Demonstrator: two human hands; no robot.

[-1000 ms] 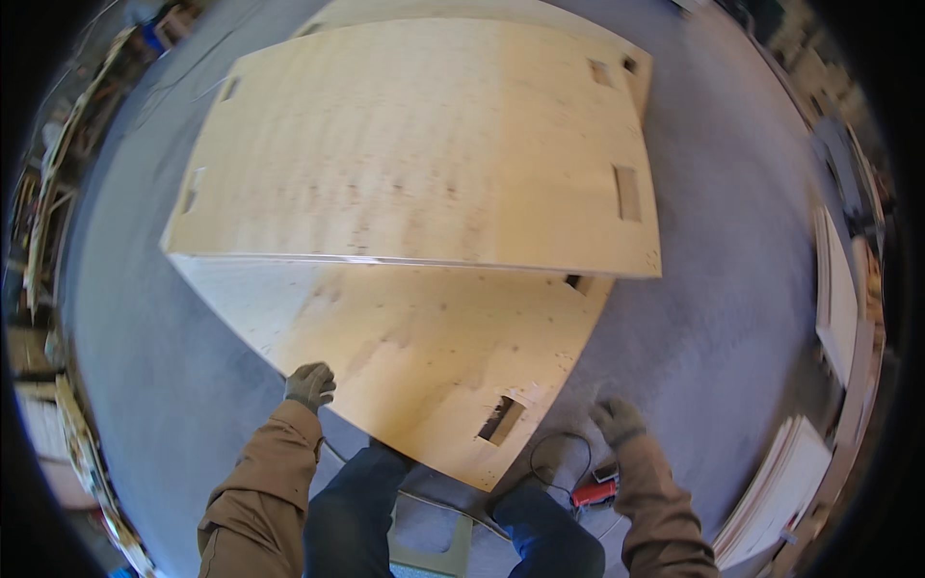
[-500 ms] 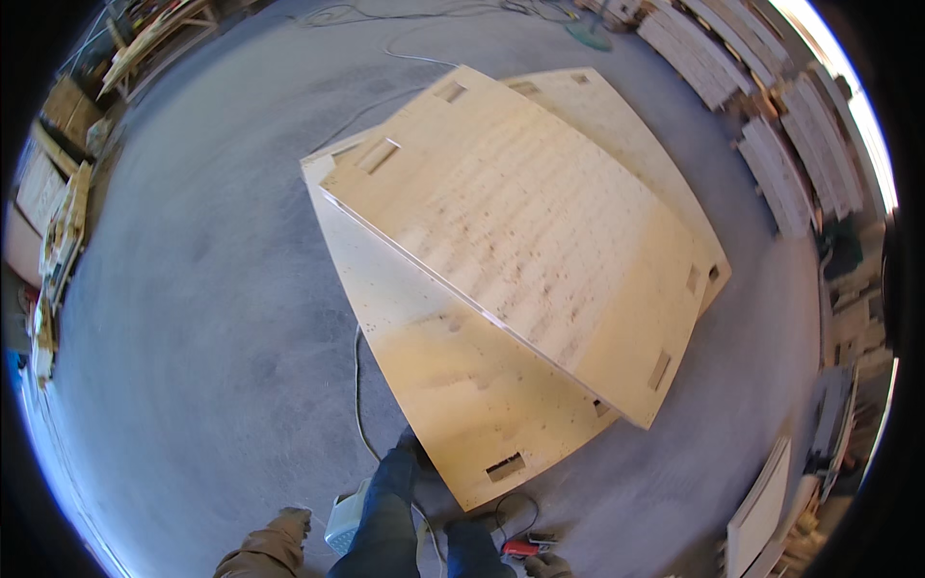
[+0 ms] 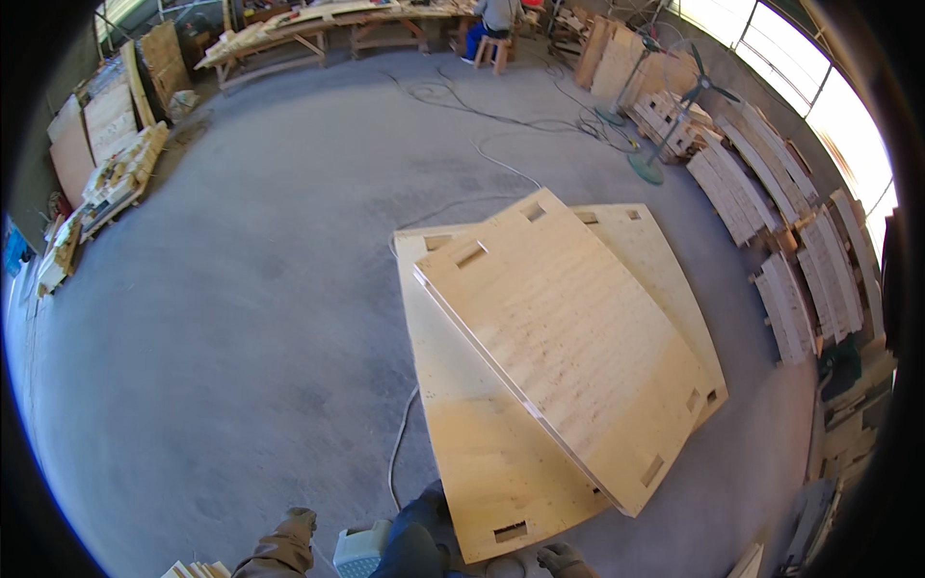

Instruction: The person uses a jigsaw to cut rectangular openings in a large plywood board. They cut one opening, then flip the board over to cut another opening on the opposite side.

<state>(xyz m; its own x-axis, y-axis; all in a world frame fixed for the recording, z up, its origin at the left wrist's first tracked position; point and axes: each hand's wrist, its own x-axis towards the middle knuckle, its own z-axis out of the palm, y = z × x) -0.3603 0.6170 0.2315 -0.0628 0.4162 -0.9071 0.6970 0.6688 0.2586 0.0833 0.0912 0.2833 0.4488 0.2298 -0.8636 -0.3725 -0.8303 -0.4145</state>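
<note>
My left hand [image 3: 301, 520], in a dark glove below a brown sleeve, hangs at the bottom left above the floor. Its fingers look loosely bent, with nothing visible in them. My right hand [image 3: 559, 556], also gloved, is low near the front edge of the plywood, its fingers loosely apart and no held thing showing. Two large panels lie crosswise before me: an upper plywood panel [image 3: 578, 337] with rectangular slots, turned over a lower plywood panel [image 3: 482, 453]. A light plastic stool or box [image 3: 360, 549] stands beside my leg.
A cord [image 3: 400, 448] runs along the floor beside the panels. Stacked boards [image 3: 727, 188] and a standing fan [image 3: 647, 169] are at the right. Far off, a person [image 3: 496, 19] sits by a long workbench [image 3: 318, 19]. Timber pieces [image 3: 125, 178] lie at the left.
The view has tilted up and shifted, so the panels appear lower and farther right. The bench and seated person have come into sight. The red tool near my right hand no longer shows.
</note>
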